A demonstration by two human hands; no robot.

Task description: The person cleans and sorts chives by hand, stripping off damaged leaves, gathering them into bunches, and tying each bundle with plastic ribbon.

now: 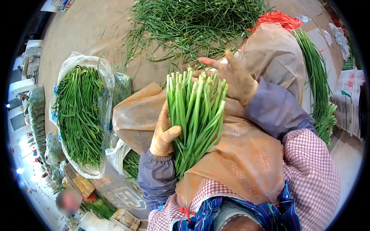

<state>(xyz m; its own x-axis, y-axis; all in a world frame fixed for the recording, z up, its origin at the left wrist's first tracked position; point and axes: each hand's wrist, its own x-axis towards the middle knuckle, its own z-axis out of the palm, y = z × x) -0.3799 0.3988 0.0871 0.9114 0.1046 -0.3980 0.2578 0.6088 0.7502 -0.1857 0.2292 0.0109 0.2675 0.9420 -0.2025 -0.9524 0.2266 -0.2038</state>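
Observation:
My left hand [163,134] is wrapped around the side of a thick bunch of garlic chives [196,119], its thumb across the stems. The pale cut ends point up and away from me, and the leaves run down towards my lap. Just behind those ends is my right hand [237,77], fingers spread and holding nothing I can see. Whether its fingertips touch the stems is hard to tell. A translucent brownish plastic apron [239,154] covers my lap beneath the bunch.
Loose chives [192,27] lie heaped on the floor ahead. At left, more fill a clear plastic bag [108,77]. Red ties [277,20] and a long row of chives [314,73] are at right, near a white carton [348,104]. Another person [69,202] is at lower left.

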